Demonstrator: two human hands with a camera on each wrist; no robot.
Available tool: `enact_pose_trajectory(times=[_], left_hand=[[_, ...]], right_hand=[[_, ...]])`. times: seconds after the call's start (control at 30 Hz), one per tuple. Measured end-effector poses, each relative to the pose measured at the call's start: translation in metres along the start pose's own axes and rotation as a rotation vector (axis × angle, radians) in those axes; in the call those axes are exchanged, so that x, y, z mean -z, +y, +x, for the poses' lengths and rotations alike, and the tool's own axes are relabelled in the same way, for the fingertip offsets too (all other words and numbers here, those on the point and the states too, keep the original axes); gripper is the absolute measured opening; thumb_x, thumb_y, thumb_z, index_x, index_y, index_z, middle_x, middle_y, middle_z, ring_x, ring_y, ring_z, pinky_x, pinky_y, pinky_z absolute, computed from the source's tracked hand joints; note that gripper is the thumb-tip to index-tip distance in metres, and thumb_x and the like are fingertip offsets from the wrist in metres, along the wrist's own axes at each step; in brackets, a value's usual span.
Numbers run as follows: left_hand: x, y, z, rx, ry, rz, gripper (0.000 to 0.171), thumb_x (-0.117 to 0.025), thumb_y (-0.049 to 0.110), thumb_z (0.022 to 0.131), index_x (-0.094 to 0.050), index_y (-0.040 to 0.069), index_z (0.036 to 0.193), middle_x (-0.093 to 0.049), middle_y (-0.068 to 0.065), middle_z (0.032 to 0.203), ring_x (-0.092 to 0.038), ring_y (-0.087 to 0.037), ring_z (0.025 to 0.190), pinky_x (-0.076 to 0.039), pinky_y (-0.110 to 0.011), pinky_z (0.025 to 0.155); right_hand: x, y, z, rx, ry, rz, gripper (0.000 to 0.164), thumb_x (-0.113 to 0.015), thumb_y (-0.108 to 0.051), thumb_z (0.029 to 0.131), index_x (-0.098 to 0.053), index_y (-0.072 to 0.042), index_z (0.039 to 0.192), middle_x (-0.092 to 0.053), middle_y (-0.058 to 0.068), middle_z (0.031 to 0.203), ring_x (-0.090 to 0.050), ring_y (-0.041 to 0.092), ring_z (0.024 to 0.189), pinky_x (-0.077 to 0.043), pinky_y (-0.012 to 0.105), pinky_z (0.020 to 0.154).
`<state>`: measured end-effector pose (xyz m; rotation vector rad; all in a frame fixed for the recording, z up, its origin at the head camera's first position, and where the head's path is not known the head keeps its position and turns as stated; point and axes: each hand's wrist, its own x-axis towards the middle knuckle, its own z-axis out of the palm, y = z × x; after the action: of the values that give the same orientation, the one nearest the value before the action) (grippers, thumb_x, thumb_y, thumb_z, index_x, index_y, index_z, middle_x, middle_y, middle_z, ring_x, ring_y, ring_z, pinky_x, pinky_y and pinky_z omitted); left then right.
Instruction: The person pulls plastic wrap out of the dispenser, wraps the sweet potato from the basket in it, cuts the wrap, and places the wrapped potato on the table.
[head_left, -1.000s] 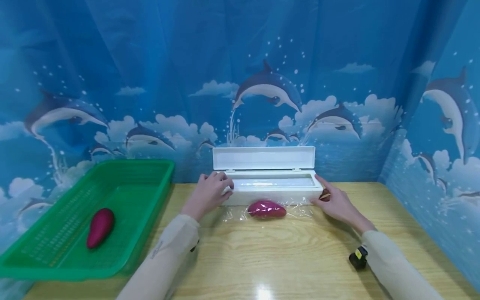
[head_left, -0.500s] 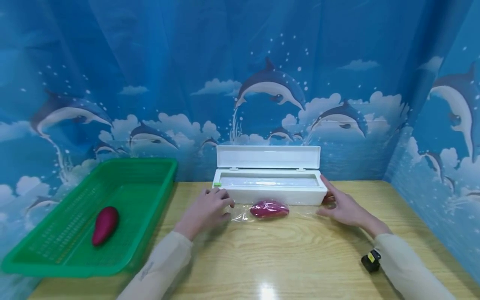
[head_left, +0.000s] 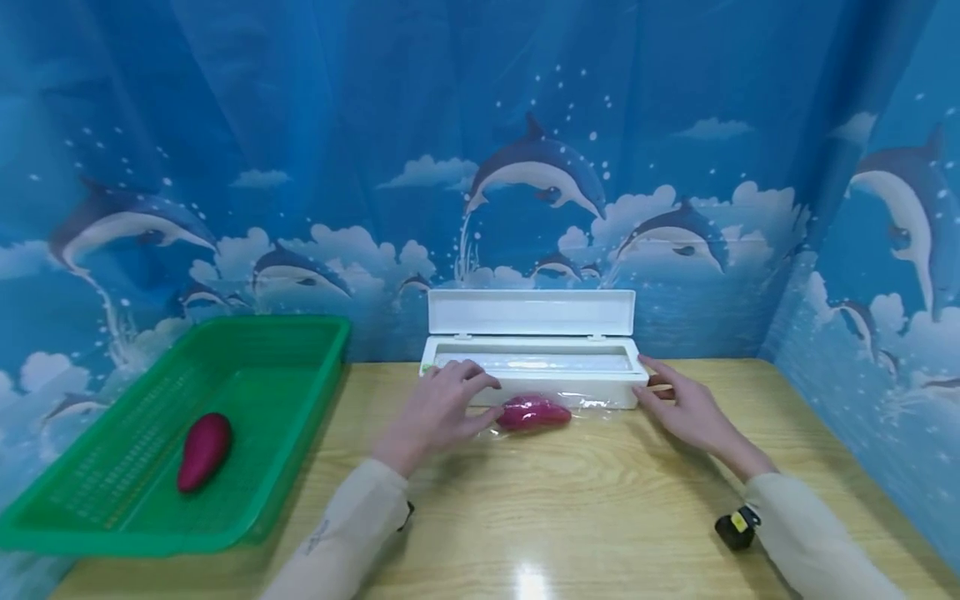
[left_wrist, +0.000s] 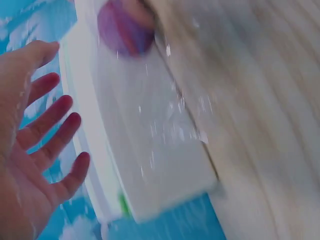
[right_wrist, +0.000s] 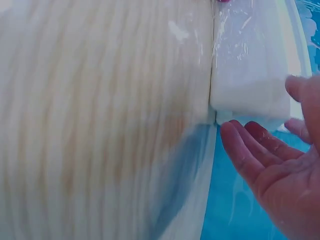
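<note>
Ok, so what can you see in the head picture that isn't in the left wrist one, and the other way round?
Only the head view: the green basket with a purple vegetable in it, and the pale sleeves.

Only the left wrist view: the palm side of the left hand, with its fingers spread.

Both: the left hand, the white box, the table and another purple vegetable in front of the box, blurry in the wrist view.

Dolphin-print curtain behind wooden table
</note>
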<state>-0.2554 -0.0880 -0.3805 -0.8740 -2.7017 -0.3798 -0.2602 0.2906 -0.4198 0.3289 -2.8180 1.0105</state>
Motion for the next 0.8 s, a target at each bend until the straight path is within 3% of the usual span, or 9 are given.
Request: enact_pose_trajectory(times=[0.17,0.33,0.53,0.67,0.8], left_hand=[[-0.017,0.022,0.012,-0.032,-0.119,0.009,0.053,-0.077,0.047,0.089,-0.062,0.029,0.138,-0.065,-0.001,0.132,-0.06,-0.021,0.12,-0.052,-0.046,0.102],[-0.029,0.034,0.02,-0.044,-0.161,0.057,0.058,-0.076,0.048,0.09,-0.057,0.03,0.142,-0.063,0.001,0.135,-0.059,-0.02,0.123,-0.051,-0.045,0.105],[-0.038,0.039,0.024,-0.041,-0.146,0.128,0.059,-0.077,0.045,0.089,-0.055,0.027,0.141,-0.063,0.0,0.131,-0.06,-0.02,0.118,-0.051,-0.045,0.105],[-0.043,0.038,0.024,-0.05,-0.109,0.135,0.051,-0.076,0.037,0.092,-0.059,0.027,0.138,-0.064,-0.001,0.124,-0.063,-0.022,0.113,-0.052,-0.044,0.102],[-0.042,0.038,0.02,-0.056,-0.104,0.074,0.047,-0.076,0.033,0.093,-0.062,0.029,0.138,-0.066,0.001,0.123,-0.062,-0.018,0.11,-0.052,-0.038,0.1]], right_hand=[[-0.005,-0.003,0.006,-0.051,0.039,0.015,0.057,-0.053,-0.031,0.108,-0.04,-0.002,0.155,-0.06,0.034,0.134,-0.069,0.046,0.111,-0.061,0.051,0.088],[-0.007,-0.001,0.011,-0.058,0.066,0.037,0.054,-0.054,-0.025,0.107,-0.041,-0.002,0.154,-0.059,0.035,0.135,-0.068,0.048,0.111,-0.062,0.048,0.084],[-0.007,-0.003,0.012,-0.094,0.093,0.04,0.06,-0.055,-0.034,0.106,-0.039,0.0,0.154,-0.06,0.035,0.132,-0.068,0.049,0.112,-0.06,0.054,0.088],[-0.006,-0.007,0.002,-0.154,0.145,-0.003,0.055,-0.06,-0.039,0.103,-0.049,0.003,0.137,-0.067,0.029,0.114,-0.07,0.041,0.1,-0.059,0.047,0.081],[-0.006,-0.016,-0.011,-0.181,0.082,-0.062,0.046,-0.059,-0.042,0.102,-0.058,0.0,0.123,-0.07,0.022,0.106,-0.069,0.032,0.095,-0.055,0.039,0.073]])
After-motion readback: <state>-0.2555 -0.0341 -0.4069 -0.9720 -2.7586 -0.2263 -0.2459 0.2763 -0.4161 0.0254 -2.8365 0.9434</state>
